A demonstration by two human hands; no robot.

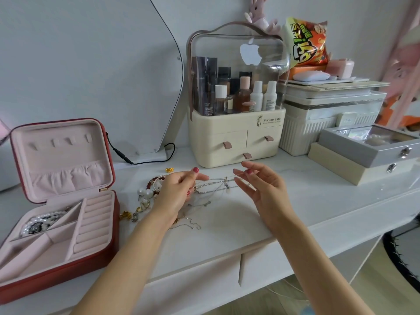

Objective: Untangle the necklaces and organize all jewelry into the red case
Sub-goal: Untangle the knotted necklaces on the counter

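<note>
Tangled silver necklaces (218, 185) lie right of the red case (68, 258) (open).

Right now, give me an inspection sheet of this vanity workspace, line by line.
Surface: white tabletop, drawers below.
Job's things: red case open at left, beaded jewelry in one compartment; tangled necklaces stretched between the hands; loose jewelry pile beside the case.
Clutter: cosmetics organizer, storage bins, snack bag, grey boxes.
Hands: left hand and right hand each pinch chain.
Cables: black cable behind the case.
Surroundings: mirror, wall.
</note>
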